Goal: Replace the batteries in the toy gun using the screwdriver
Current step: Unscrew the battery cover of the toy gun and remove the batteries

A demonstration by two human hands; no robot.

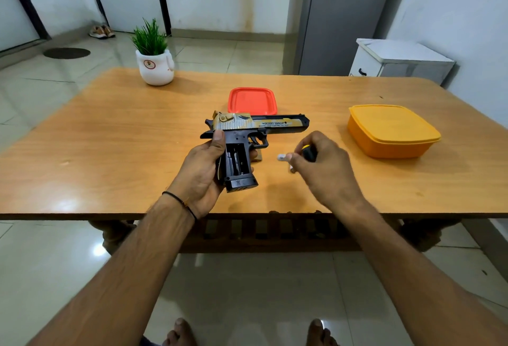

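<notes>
The left hand (pixel 202 170) has its fingers curled round the toy gun (pixel 247 128), and the battery cover is already off. Right of the gun, the right hand (pixel 324 164) clamps the screwdriver (pixel 308 152). I think swapping and closing remain.

One toy gun (pixel 275 123), one screwdriver (pixel 308 153), one lid (pixel 251 100), one box (pixel 393 131).

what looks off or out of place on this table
The toy gun in the left hand has its grip cover off, insides showing. A red lid lies alone behind it; the orange container wears its own lid. The right hand holds the screwdriver.
</notes>
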